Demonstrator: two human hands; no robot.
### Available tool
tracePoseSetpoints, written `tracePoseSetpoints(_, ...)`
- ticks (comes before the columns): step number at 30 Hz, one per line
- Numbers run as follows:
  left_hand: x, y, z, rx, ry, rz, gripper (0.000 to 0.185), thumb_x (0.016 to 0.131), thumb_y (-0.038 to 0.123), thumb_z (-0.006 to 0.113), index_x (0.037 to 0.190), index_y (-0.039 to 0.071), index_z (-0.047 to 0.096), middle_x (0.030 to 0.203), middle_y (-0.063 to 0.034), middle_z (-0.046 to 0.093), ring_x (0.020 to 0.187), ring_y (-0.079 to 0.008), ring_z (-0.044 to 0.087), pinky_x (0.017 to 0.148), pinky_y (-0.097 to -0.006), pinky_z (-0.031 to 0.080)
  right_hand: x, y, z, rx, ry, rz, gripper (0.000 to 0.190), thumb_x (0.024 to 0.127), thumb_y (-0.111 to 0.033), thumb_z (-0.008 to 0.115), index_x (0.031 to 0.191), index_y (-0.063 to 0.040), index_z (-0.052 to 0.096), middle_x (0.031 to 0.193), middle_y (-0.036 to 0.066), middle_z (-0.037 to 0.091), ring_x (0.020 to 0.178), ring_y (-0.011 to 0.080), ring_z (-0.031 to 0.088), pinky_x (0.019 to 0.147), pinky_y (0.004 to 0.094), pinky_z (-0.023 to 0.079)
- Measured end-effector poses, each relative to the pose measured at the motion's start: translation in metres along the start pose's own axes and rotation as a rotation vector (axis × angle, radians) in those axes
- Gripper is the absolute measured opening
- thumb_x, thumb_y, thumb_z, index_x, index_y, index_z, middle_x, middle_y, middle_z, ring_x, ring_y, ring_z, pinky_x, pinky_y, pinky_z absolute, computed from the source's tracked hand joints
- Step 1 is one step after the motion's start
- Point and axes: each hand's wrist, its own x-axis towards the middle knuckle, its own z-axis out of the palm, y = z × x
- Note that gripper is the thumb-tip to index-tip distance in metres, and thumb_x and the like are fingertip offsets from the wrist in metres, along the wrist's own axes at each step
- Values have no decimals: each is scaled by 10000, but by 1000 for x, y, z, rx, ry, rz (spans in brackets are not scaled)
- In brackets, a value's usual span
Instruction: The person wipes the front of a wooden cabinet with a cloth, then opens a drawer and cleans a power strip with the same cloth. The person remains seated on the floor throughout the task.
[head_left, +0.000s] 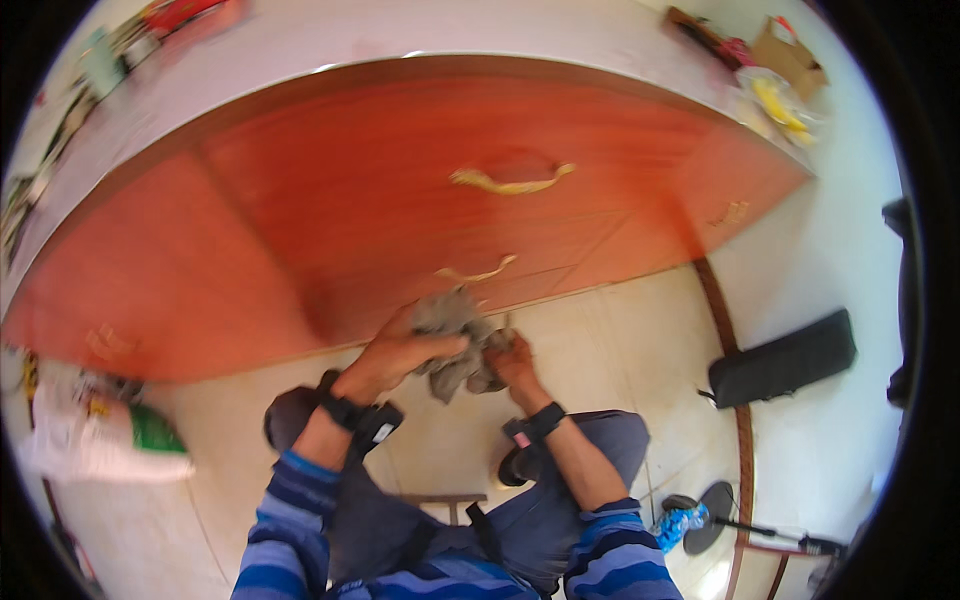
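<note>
A crumpled grey cloth (450, 352) is bunched between my hands, in front of a red wooden cabinet (360, 195). My left hand (401, 349) grips its left side, thumb across the folds. My right hand (516, 364) holds the cloth's right end, fingers closed round it; blur hides the exact grip. Just beyond the cloth is the lower gold-coloured drawer handle (480, 271), and a larger gold-coloured handle (514, 182) sits higher on the cabinet front. Black straps with small devices are round both wrists.
Above the cabinet runs a pale countertop (420, 26) with a bag of yellow fruit (780, 105) and a cardboard box (784, 60) at right. A white and green sack (112, 442) stands at left on the tiled floor. A black case (784, 360) and a round stand base (709, 517) are at right.
</note>
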Motion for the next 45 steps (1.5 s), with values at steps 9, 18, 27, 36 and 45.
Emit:
tracePoseSetpoints(9,-20,42,99,229,-60,321,388,842,91,798,1206,46,671,1138,-23,693,1068,-136,616,956,-324,510,6,-2,-36,5,-162,-313,435,897,1,705,1319,-47,609,1191,77,697,1059,204,649,890,390,564)
tracePoseSetpoints(18,-114,142,218,212,-188,584,439,700,-26,810,1079,31,596,1005,-62,675,982,-154,636,851,-325,518,37,9,-69,-99,-207,-199,471,879,-4,698,1340,-46,608,1183,80,691,1051,210,644,907,383,547)
tracePoseSetpoints(27,-188,159,236,118,-121,916,374,697,10,834,1007,6,625,943,-109,712,878,-232,687,740,-344,539,64,31,-98,-213,-191,-155,511,860,-11,689,1363,-44,605,1180,86,687,1040,219,646,915,373,532)
tracePoseSetpoints(36,-207,159,240,44,-11,1058,323,694,47,859,935,-20,655,881,-155,750,773,-311,739,628,-364,560,53,31,-96,-314,-168,-204,506,887,-24,679,1379,-34,562,1152,92,642,973,265,608,849,444,504)
tracePoseSetpoints(45,-201,135,241,-428,-132,515,1187,597,790,372,1401,-83,424,1368,-192,549,1238,-294,563,1056,-344,393,29,15,-76,-216,-154,-195,330,813,9,694,1134,-18,620,973,46,680,836,176,646,772,340,543)
